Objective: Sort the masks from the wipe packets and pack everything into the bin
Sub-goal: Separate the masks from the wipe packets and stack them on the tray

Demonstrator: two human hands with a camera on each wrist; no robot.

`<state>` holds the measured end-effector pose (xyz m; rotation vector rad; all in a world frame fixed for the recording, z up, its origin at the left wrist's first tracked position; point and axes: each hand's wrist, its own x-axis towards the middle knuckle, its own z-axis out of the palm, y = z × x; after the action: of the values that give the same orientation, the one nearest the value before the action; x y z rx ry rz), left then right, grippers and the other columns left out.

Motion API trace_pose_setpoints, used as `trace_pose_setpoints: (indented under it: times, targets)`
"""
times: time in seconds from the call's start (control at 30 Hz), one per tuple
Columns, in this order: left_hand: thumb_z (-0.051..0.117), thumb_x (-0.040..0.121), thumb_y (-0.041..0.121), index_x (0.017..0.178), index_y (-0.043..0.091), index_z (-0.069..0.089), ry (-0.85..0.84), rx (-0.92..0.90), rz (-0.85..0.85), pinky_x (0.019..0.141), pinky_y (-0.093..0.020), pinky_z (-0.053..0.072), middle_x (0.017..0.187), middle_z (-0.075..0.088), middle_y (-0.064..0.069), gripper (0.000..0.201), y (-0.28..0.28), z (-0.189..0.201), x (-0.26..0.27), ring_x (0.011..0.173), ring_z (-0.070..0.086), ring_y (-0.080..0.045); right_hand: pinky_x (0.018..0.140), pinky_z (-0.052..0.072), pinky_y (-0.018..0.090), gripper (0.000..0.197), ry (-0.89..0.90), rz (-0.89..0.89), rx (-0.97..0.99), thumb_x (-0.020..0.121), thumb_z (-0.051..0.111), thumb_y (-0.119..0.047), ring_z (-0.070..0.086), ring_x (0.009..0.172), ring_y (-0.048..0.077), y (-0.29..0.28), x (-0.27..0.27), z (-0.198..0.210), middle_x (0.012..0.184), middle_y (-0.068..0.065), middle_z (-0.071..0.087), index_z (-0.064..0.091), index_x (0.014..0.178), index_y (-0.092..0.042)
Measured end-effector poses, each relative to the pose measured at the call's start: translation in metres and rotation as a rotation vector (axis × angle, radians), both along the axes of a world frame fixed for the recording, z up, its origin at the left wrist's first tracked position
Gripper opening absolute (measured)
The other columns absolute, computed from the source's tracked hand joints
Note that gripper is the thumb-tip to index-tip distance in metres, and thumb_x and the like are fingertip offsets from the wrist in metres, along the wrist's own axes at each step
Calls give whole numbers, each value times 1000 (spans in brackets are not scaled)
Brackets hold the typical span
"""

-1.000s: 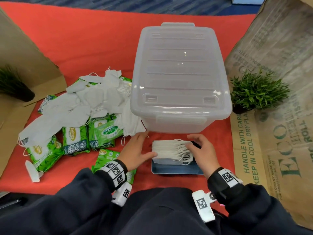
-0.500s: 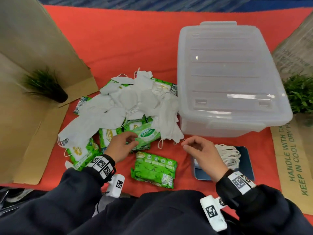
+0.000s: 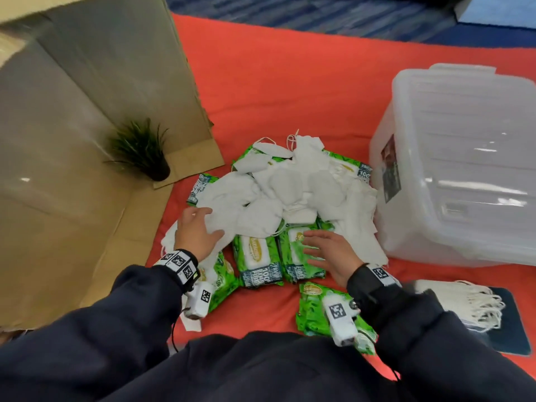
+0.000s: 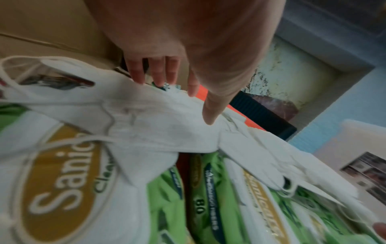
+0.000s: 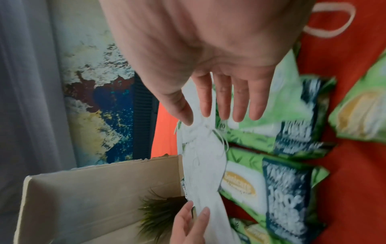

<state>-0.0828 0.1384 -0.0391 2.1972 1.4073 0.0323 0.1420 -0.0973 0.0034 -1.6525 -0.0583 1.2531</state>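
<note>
A loose heap of white masks (image 3: 290, 187) lies over several green wipe packets (image 3: 258, 259) left of the clear lidded bin (image 3: 464, 169). My left hand (image 3: 210, 224) rests with spread, straight fingers on a mask at the heap's left edge; the left wrist view shows the fingertips (image 4: 158, 82) touching the white mask (image 4: 156, 123). Over two packets at the heap's near side hovers my right hand (image 3: 310, 250), fingers (image 5: 240, 107) straight and holding nothing. A neat stack of masks (image 3: 464, 300) sits on a dark blue tray (image 3: 510, 329) at the right. One packet (image 3: 316, 311) lies under my right wrist.
An open cardboard box (image 3: 87, 140) with a small potted plant (image 3: 142, 152) stands at the left. The red cloth (image 3: 290, 82) stretches behind the heap. The bin's lid is on. One mask (image 3: 191, 323) lies apart near my left wrist.
Both hands left the stacked masks on the tray and moved left to the mixed heap. The head view swung left, so the bin now sits at the right edge.
</note>
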Motion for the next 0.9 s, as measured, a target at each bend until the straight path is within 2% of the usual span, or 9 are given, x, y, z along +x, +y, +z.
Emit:
trace_pose_setpoints:
  times: [0.1, 0.17, 0.37, 0.53, 0.63, 0.7, 0.77, 0.83, 0.9]
  targets:
    - [82, 77, 51, 151, 31, 36, 107, -18, 42, 116, -46, 33, 162, 16, -6, 90, 9, -7, -12, 145, 26, -34, 99, 52, 44, 25, 73, 3, -6, 96, 67, -18, 63, 116, 28, 40, -18, -5, 116, 4, 68, 68, 122, -16]
    - [82, 74, 57, 157, 33, 27, 129, -84, 35, 118, -47, 30, 166, 9, -3, 103, 13, -13, -18, 149, 22, -34, 93, 53, 43, 26, 51, -9, -11, 95, 68, -18, 60, 111, 27, 63, -26, -8, 116, 3, 66, 69, 120, -20]
    - [72, 73, 68, 150, 40, 40, 165, -66, -154, 112, -44, 34, 157, 38, 0, 88, 13, -18, -12, 141, 36, -28, 68, 46, 30, 23, -12, 19, -56, 92, 70, -11, 55, 88, 17, 98, -40, -14, 96, 1, 66, 76, 113, -19]
    - [53, 81, 79, 158, 53, 7, 176, -26, -443, 125, -49, 7, 171, 1, -9, 92, -20, -27, 13, 156, 4, -30, 62, 42, 28, 19, -148, -128, -35, 88, 72, -3, 58, 86, 18, 90, -32, -14, 93, 5, 71, 79, 97, -18]
    - [55, 85, 73, 156, 52, 14, 133, 2, -625, 126, -52, 0, 171, -10, -5, 85, -37, -26, 27, 157, -7, -30, 65, 50, 31, 22, -211, -257, 49, 87, 70, 4, 62, 90, 24, 66, -16, 2, 96, 8, 63, 76, 98, -14]
    - [57, 86, 70, 156, 51, 20, 111, -32, -785, 126, -52, 0, 172, -9, -2, 81, -43, -26, 33, 157, -7, -27, 71, 56, 36, 34, -185, -298, 114, 88, 67, 8, 65, 93, 27, 46, -5, 13, 97, 7, 58, 69, 115, -12]
    - [59, 89, 65, 154, 50, 30, 39, -87, -850, 127, -50, 6, 172, 0, 0, 73, -39, -26, 37, 156, 2, -24, 79, 57, 43, 49, -146, -337, 138, 88, 67, 8, 68, 99, 30, 28, 5, 21, 107, 13, 66, 60, 130, -16]
    - [62, 93, 56, 148, 43, 46, -146, -136, -723, 125, -48, 20, 168, 20, -1, 58, -25, -22, 40, 152, 20, -24, 87, 53, 45, 50, -90, -386, 147, 89, 67, 6, 68, 104, 30, 15, 10, 27, 116, 20, 69, 58, 134, -14]
    - [64, 96, 43, 138, 33, 59, -270, -98, -513, 119, -46, 31, 155, 38, -2, 44, 1, -17, 43, 141, 37, -25, 91, 55, 43, 36, 8, -422, 167, 93, 63, 3, 71, 104, 29, 9, 12, 33, 120, 20, 72, 62, 127, -6]
